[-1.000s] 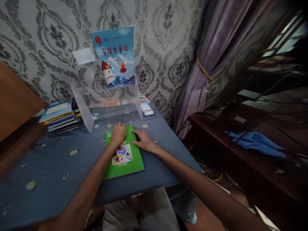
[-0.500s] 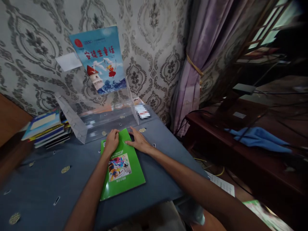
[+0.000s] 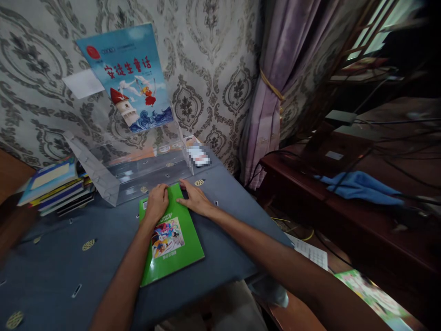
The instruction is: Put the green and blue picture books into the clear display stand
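A green book lies flat on the cloth-covered table, its coloured picture and print upside down to me. Bent fingers of my left hand are closed over its far left part; the thumb is hidden. My right hand rests at the far right edge, thumb on the cover and fingers spread apart from it. Beyond them stands a clear acrylic book stand. Against its back leans a blue storybook with red Chinese characters, a tower and waves on the cover.
To the left is a stack of books. A partly blurred white item sits right of the stand, and a white card shows behind the storybook. A purple curtain and dark red furniture with a blue cloth are at right.
The view has shifted slightly, so everything appears a little further left. Both hands keep their places on the green book, which lies as before.
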The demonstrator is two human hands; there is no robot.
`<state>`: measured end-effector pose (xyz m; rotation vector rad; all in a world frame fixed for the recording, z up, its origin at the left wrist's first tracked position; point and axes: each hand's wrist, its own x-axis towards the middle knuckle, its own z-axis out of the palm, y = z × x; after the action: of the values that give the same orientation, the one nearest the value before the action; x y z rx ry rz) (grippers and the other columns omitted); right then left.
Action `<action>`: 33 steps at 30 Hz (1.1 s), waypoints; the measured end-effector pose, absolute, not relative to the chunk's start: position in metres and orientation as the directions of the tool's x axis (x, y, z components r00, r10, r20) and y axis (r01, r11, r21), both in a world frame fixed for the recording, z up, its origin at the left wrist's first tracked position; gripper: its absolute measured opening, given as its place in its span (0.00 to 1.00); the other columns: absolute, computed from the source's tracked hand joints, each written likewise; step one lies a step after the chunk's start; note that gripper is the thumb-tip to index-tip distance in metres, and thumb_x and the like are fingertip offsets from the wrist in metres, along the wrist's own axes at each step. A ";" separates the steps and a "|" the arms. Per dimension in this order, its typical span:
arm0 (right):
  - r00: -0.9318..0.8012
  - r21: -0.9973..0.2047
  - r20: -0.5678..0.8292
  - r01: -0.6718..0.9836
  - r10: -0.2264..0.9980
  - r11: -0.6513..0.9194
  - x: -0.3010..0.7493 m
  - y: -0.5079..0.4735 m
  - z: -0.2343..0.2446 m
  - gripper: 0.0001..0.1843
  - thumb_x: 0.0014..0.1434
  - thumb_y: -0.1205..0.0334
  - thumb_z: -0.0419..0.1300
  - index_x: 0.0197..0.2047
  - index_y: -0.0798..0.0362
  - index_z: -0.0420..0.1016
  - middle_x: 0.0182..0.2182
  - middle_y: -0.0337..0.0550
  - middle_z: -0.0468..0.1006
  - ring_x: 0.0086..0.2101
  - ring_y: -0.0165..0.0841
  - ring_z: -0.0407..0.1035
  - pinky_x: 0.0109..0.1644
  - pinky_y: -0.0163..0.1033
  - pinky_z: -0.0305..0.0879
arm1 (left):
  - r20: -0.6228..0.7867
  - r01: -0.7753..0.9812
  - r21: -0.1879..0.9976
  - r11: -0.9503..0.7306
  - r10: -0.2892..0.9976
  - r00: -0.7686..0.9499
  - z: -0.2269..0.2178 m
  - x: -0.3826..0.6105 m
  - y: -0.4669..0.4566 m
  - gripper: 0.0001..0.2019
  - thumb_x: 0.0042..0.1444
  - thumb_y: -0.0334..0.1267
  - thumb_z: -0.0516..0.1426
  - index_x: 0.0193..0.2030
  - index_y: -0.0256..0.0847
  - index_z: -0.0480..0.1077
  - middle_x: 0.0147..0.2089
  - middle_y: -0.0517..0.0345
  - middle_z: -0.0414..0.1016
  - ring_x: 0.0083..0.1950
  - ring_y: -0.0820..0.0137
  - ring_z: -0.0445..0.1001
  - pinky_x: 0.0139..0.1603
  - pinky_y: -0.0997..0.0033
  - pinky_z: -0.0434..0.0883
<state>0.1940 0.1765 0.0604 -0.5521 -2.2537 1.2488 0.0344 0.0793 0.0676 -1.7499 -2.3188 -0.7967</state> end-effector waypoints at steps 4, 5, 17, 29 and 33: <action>-0.769 -0.862 0.230 0.122 0.596 0.491 0.192 0.179 0.060 0.41 0.52 0.63 0.68 0.67 0.55 0.60 0.56 0.56 0.74 0.54 0.43 0.72 0.56 0.47 0.69 | 0.407 0.914 0.362 0.180 0.852 -0.329 0.069 0.034 0.080 0.12 0.63 0.33 0.45 0.41 0.41 0.69 0.40 0.50 0.75 0.45 0.60 0.73 0.51 0.58 0.69; -0.761 -0.857 0.226 0.141 0.608 0.495 0.192 0.180 0.060 0.39 0.52 0.63 0.69 0.65 0.55 0.62 0.55 0.55 0.75 0.51 0.42 0.73 0.53 0.46 0.70 | 0.416 0.907 0.386 0.166 0.847 -0.332 0.070 0.033 0.080 0.12 0.64 0.34 0.45 0.41 0.41 0.69 0.40 0.50 0.74 0.45 0.60 0.73 0.50 0.58 0.69; -0.755 -0.960 0.105 0.092 0.648 0.264 0.182 0.190 0.057 0.26 0.48 0.65 0.71 0.52 0.56 0.79 0.31 0.39 0.79 0.32 0.31 0.72 0.39 0.36 0.69 | 0.457 0.884 0.455 0.105 0.824 -0.334 0.068 0.028 0.079 0.14 0.63 0.39 0.47 0.45 0.39 0.72 0.41 0.50 0.73 0.45 0.60 0.72 0.50 0.59 0.69; -0.763 -0.982 0.129 -0.008 0.634 0.190 0.182 0.190 0.052 0.24 0.50 0.70 0.66 0.52 0.56 0.80 0.29 0.37 0.78 0.29 0.28 0.69 0.37 0.34 0.68 | 0.428 0.854 0.510 0.104 0.830 -0.357 0.069 0.027 0.079 0.12 0.60 0.35 0.49 0.43 0.41 0.73 0.41 0.53 0.75 0.45 0.62 0.73 0.50 0.60 0.69; -0.799 -0.951 0.195 -0.011 0.569 0.310 0.185 0.187 0.054 0.22 0.54 0.71 0.62 0.53 0.52 0.80 0.29 0.36 0.77 0.29 0.28 0.68 0.37 0.34 0.66 | 0.443 0.817 0.573 0.060 0.817 -0.371 0.072 0.027 0.076 0.11 0.58 0.37 0.51 0.42 0.40 0.74 0.39 0.55 0.75 0.42 0.63 0.73 0.47 0.63 0.69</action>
<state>0.1846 0.1872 0.0544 -0.4927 -2.0763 1.5133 0.0270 0.0762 0.0724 -1.7618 -2.2867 -1.2370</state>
